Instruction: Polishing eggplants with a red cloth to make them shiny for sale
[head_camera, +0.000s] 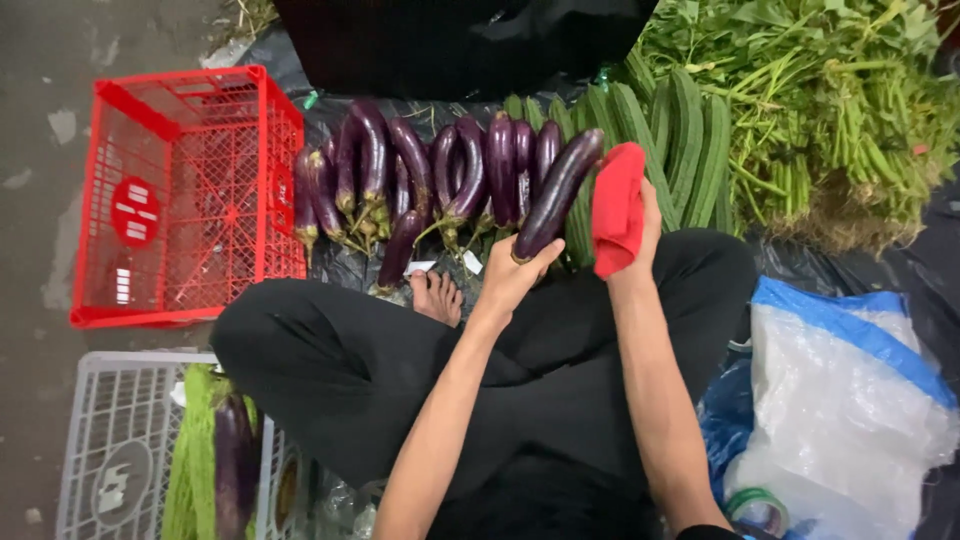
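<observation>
the left hand (512, 275) is clamped on the stem end of a long purple eggplant (556, 193), holding it tilted above the row of laid-out eggplants (420, 170). the right hand (640, 225) grips a red cloth (617, 208) pressed against the eggplant's upper side, so the step in hand looks like wiping the skin clean. the next move seems to call for sliding the cloth along the fruit while the left hand turns it. the person sits cross-legged on black sheeting, one bare foot (437, 296) showing. ridged green gourds (685, 140) and leafy greens (830, 100) lie to the right. a red plastic crate (180, 195) with a round red label stands at left. a grey crate (120, 440) below it holds another eggplant in green netting. a clear plastic bag with a blue edge (850, 400) lies at lower right.
</observation>
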